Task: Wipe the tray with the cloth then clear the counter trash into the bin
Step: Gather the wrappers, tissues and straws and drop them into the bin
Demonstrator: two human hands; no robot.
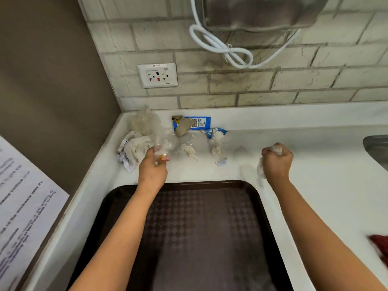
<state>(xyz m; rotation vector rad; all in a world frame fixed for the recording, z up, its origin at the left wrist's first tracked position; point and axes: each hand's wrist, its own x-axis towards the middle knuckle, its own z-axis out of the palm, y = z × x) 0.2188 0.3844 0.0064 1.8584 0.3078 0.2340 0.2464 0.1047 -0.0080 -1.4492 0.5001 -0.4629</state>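
Observation:
A dark brown tray [258,198] with a diamond pattern lies on the white counter [325,181] in front of me. Beyond it sits a pile of trash: crumpled paper [134,150], clear plastic film [144,120], a blue wrapper [199,122] and tissue wads [216,141]. My left hand [153,166] is closed on a clear plastic piece at the pile's near edge. My right hand [277,160] is a fist around a crumpled white tissue, above the counter right of the pile. A red cloth [380,246] shows at the right edge. No bin is in view.
A brown side wall with a printed paper sheet [23,206] stands at the left. The brick backsplash carries a socket [157,75] and a looped white cable [222,47]. A metal sink edge [375,145] shows at far right.

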